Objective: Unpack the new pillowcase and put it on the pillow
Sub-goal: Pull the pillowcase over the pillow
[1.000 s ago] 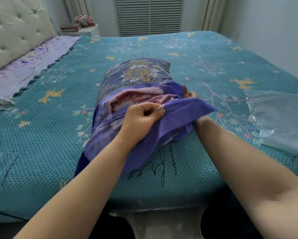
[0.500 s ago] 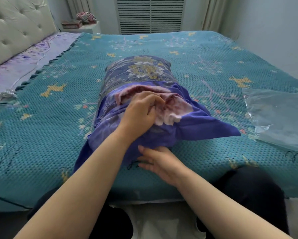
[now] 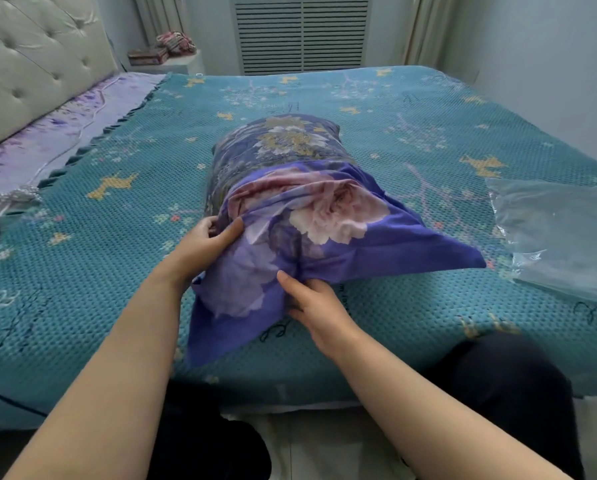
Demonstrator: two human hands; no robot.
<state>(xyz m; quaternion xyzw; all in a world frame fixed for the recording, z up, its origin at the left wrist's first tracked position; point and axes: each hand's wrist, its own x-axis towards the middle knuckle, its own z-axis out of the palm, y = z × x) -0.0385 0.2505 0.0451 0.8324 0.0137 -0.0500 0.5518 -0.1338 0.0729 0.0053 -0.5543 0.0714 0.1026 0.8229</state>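
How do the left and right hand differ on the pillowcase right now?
The left hand pinches the pillowcase at its left edge, thumb on top; the right hand grips the loose flap lower down, near the bed's front edge. The left sits farther up beside the pillow; the right sits nearer the person, under the fabric. Both are closed on the same purple floral cloth.

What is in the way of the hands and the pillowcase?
Nothing visible. The left hand and right hand are both already on the purple pillowcase. The clear plastic bag lies off to the right.
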